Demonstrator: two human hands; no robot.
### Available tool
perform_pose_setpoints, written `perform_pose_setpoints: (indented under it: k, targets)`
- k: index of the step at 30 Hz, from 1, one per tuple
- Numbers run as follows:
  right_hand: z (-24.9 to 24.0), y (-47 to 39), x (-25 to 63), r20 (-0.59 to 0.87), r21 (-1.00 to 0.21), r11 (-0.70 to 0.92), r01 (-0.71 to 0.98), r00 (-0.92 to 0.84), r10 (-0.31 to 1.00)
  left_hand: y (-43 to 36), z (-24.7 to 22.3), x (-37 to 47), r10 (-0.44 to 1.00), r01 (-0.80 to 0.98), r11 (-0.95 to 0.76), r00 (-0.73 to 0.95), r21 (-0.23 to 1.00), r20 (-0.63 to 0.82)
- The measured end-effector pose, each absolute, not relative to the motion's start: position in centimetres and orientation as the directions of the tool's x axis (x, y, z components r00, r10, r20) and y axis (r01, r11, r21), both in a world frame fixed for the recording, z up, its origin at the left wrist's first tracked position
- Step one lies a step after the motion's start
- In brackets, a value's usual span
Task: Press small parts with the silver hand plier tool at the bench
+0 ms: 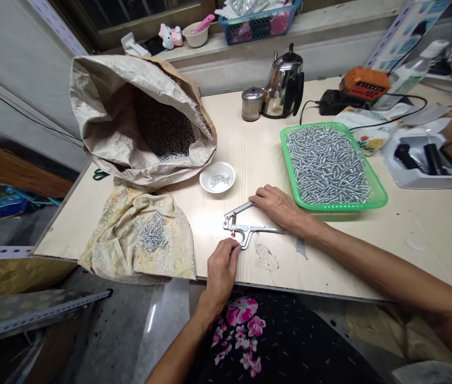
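A silver hand press tool (245, 229) with a spring and a red tip lies on the table between my hands. My right hand (277, 208) has its fingers on the end of the tool's upper lever. Just below the red tip, my left hand (222, 264) is closed, thumb and forefinger pinched at the tool's lower edge; what they pinch is too small to make out. A white bowl (206, 184) with some small metal pieces stands behind the tool. Left of my left hand, a pile of metal pins (153, 232) lies on a patterned cloth (117, 245).
A large open sack (105, 117) of metal pieces rests at the back left. The green tray (378, 193) full of metal pins stands right of my right hand. Behind are a kettle (283, 88), a small canister (252, 104) and an orange battery (365, 82). The table's front edge is near my left wrist.
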State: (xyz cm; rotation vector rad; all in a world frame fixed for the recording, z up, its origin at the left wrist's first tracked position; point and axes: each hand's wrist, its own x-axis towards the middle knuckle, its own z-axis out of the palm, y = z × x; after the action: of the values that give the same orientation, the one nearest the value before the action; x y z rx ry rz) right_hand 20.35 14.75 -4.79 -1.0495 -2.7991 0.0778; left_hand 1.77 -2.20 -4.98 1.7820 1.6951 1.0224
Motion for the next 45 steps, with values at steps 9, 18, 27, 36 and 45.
perform_pose_setpoints:
  k: [9, 18, 27, 36, 45]
  targets:
    - [-4.6, 16.5, 19.0, 0.139, -0.228, 0.749, 0.622, -0.74, 0.658, -2.9, -5.6, 1.8, 0.971, 0.602, -0.175, -0.025, 0.779, 0.237]
    - [-3.2, 12.1, 19.6, 0.264, -0.309, 0.709, 0.634, -0.659, 0.704, -3.1, -4.7, 0.8, 0.96, 0.225, 0.179, -0.252, 0.958, -0.121]
    - [-3.6, 7.8, 21.3, 0.065, -0.311, 0.742, 0.594, -0.765, 0.641, -0.1, -3.5, -1.5, 0.876, -0.033, 0.378, -0.312, 0.925, -0.369]
    - [-3.9, 6.6, 21.8, 0.194, -0.296, 0.738, 0.606, -0.718, 0.668, -0.9, -3.4, -0.5, 0.904, 0.226, 0.348, -0.337, 0.91, -0.262]
    - [-4.5, 5.9, 21.8, 0.3, -0.215, 0.745, 0.632, -0.683, 0.666, -0.8, -3.7, 1.4, 0.933, 0.358, 0.249, -0.339, 0.9, -0.123]
